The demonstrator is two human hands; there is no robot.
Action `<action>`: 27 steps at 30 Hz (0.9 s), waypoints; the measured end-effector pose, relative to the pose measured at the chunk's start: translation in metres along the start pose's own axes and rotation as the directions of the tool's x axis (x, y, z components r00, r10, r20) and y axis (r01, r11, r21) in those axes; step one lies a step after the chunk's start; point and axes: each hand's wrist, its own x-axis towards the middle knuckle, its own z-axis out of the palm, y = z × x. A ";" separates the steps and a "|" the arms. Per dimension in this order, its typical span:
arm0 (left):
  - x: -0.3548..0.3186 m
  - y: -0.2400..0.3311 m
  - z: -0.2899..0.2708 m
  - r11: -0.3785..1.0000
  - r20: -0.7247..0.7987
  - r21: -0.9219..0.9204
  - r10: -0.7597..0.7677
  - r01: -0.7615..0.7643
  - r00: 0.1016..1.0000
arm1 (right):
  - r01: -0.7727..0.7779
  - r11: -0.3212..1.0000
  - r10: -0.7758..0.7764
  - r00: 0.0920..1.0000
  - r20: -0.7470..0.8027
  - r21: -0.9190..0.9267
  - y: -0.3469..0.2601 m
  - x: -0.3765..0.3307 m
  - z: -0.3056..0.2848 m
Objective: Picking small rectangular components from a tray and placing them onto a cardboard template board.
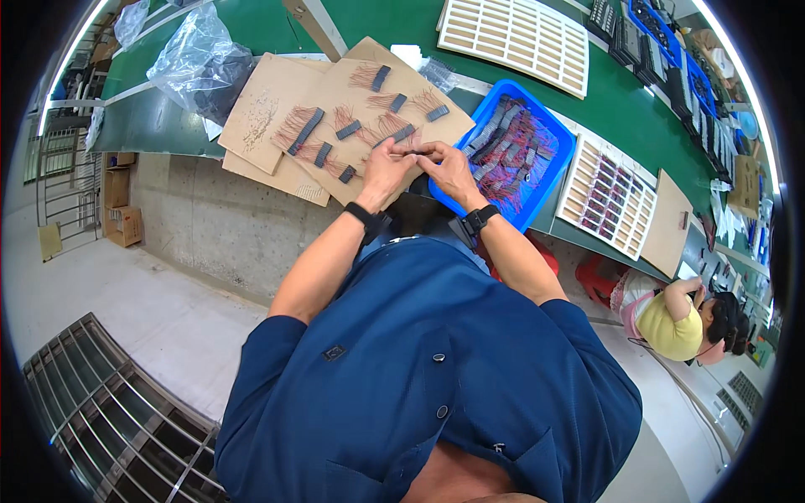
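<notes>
a dark square label (334, 353) is worn, lower centre; at the green counter (377, 21), a small dark piece (412, 154) is pinched by left hand (386, 174) and right hand (454, 175).

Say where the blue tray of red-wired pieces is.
In the head view, the blue tray sits right of centre, beside the right hand, between the cardboard sheet and the nearer white gridded tray.
</notes>
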 end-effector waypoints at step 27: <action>-0.026 0.009 -0.002 0.829 0.142 0.435 0.323 -0.352 0.936 | 0.082 0.985 -0.126 0.945 -0.303 -0.153 0.022 -0.001 -0.034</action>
